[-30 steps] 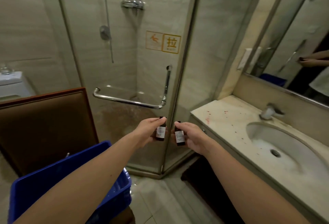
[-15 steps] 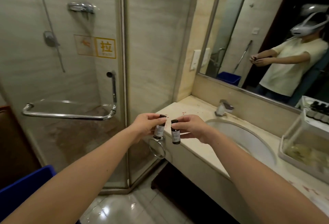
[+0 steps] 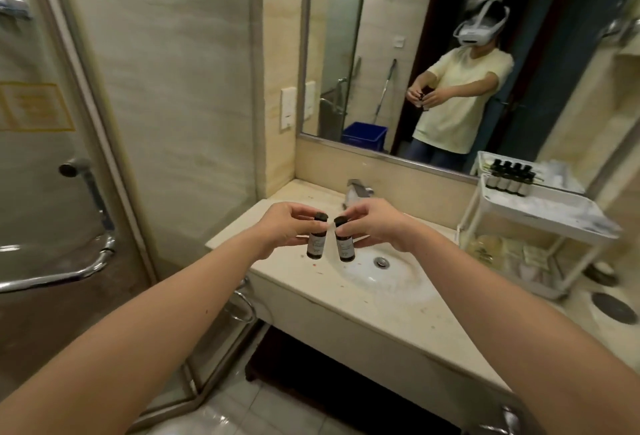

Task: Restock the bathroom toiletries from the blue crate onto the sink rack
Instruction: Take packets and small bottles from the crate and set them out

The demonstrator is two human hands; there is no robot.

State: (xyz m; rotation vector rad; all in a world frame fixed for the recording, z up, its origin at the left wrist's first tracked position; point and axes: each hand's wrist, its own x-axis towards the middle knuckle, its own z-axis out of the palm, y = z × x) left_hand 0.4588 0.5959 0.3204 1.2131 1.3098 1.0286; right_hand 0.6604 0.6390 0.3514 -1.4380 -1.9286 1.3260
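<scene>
My left hand [image 3: 285,227] pinches a small dark bottle with a pale label [image 3: 317,244] by its neck. Close beside it, my right hand [image 3: 375,225] pinches a second, matching small dark bottle [image 3: 344,246]. Both bottles hang upright over the left edge of the sink basin [image 3: 384,275]. The white two-tier sink rack [image 3: 554,223] stands on the counter at the right, with a row of several like bottles [image 3: 509,180] at the back of its top shelf. The blue crate [image 3: 363,137] shows only as a reflection in the mirror.
A chrome tap [image 3: 356,192] stands behind the basin. The glass shower door with its chrome handle [image 3: 86,254] fills the left side. A towel ring [image 3: 242,303] hangs on the vanity front. Sachets lie on the rack's lower shelf [image 3: 512,254]. A dark round disc [image 3: 614,306] lies on the counter at the far right.
My view has swung right from the shower and crate to the sink and rack. Both hands still hold their bottles side by side, now over the basin's left edge.
</scene>
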